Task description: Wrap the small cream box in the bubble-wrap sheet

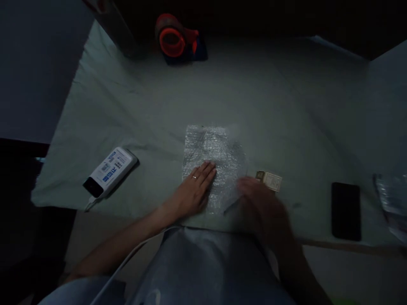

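A sheet of clear bubble wrap (210, 146) lies on the cloth-covered table in front of me. My left hand (197, 186), with a ring on one finger, rests flat on its lower left part, fingers stretched out. At the sheet's right edge is my right hand (260, 197), smeared by motion. Its fingers appear closed on that edge, and the wrap there is blurred too, seemingly lifted. Just beyond the right hand sits a small brown and cream box (272, 181), partly hidden by it.
A white power bank (111, 171) with a cable lies to the left. An orange and blue tape dispenser (178, 40) stands at the back. On the right are a black phone (346, 211) and a shiny plastic packet (394, 197). A pale green cloth (280, 101) covers the table.
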A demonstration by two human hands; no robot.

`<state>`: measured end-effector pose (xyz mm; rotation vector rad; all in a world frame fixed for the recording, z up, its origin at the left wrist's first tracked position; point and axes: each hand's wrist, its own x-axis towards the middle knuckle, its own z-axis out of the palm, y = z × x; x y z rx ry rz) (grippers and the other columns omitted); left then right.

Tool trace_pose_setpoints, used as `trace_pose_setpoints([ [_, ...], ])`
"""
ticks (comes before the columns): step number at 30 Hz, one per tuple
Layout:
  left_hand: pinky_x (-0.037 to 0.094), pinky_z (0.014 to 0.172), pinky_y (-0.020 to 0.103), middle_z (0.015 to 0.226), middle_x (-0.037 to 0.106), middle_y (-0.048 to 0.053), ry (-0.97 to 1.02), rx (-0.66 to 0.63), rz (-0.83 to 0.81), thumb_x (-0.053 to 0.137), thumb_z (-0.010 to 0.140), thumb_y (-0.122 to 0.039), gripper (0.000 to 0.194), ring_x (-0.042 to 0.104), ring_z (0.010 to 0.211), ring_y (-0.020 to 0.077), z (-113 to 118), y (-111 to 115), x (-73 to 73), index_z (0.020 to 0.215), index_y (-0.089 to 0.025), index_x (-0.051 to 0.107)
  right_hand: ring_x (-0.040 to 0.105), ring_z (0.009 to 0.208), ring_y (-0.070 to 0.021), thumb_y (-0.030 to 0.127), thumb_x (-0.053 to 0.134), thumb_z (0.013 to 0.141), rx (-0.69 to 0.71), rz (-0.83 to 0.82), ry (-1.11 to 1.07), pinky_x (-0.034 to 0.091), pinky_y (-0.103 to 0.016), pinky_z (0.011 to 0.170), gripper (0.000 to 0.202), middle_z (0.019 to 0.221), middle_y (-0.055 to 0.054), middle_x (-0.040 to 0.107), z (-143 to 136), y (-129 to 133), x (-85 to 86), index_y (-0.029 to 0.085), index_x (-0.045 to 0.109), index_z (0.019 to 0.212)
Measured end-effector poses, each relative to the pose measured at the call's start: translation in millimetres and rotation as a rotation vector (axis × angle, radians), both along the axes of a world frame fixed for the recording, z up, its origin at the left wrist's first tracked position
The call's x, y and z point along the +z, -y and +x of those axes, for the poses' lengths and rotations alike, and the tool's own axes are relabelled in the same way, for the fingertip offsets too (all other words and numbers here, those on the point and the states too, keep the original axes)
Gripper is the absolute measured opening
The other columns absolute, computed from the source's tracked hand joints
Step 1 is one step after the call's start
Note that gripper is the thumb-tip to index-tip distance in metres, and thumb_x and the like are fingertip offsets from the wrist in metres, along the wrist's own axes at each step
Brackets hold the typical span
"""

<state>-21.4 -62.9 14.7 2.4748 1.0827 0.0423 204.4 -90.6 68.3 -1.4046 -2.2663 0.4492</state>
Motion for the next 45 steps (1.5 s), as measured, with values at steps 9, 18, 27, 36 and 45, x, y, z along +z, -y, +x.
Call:
trace_pose_setpoints([
  [9, 0.007, 0.116, 0.054, 0.156, 0.017, 0.015, -0.019, -0.069, 0.04, 0.04, 0.088, -0.061, 0.082, 0.01, 0.145, 0.0315, 2, 2, -19.1, 0.148, -0.011, 0.016, 0.059, 0.089, -0.0274, 0.02, 0.061, 0.08, 0.06, -0.281, 0.394, 0.05, -0.04, 0.078, 0.048, 0.097, -0.012, 0.065, 0, -1, -37.2, 0.01, 0.049, 0.126],
  [18, 0.005, 0.111, 0.063, 0.155, 0.016, 0.018, 0.035, -0.182, -0.032, 0.044, 0.078, -0.073, 0.091, 0.013, 0.144, 0.0372, -1, -9, -11.8, 0.147, -0.019, 0.021, 0.057, 0.094, -0.0255, 0.027, 0.054, 0.086, -0.142, -0.071, 0.124, 0.049, -0.042, 0.083, 0.029, 0.099, -0.01, 0.062, 24, 19, -35.1, 0.021, 0.055, 0.114],
  [27, 0.006, 0.111, 0.064, 0.156, 0.014, 0.017, 0.033, -0.16, -0.02, 0.048, 0.084, -0.06, 0.077, 0.01, 0.144, 0.0368, 6, -6, -12.7, 0.146, -0.021, 0.025, 0.058, 0.102, -0.0301, 0.044, 0.052, 0.085, -0.302, -0.109, 0.117, 0.049, -0.05, 0.085, 0.045, 0.11, -0.015, 0.061, 81, -5, -45.9, 0.017, 0.05, 0.121],
  [36, 0.007, 0.114, 0.06, 0.151, 0.027, 0.021, 0.155, -0.08, -0.074, 0.058, 0.078, -0.057, 0.098, 0.016, 0.143, 0.0349, 9, -4, -17.0, 0.148, -0.01, 0.008, 0.059, 0.103, -0.0242, 0.036, 0.055, 0.085, -0.13, -0.204, -0.209, 0.052, -0.039, 0.086, 0.04, 0.113, -0.011, 0.059, -14, -14, 2.5, 0.021, 0.046, 0.12],
  [45, 0.019, 0.115, 0.054, 0.153, 0.015, 0.026, 0.371, 0.015, -0.05, 0.069, 0.066, -0.063, 0.13, 0.011, 0.144, 0.0351, 4, -6, -28.0, 0.145, -0.012, -0.021, 0.062, 0.099, -0.0252, 0.03, 0.052, 0.088, -0.027, -0.385, 0.178, 0.054, -0.035, 0.074, 0.033, 0.114, -0.013, 0.059, -22, -22, -22.1, 0.019, 0.047, 0.118],
])
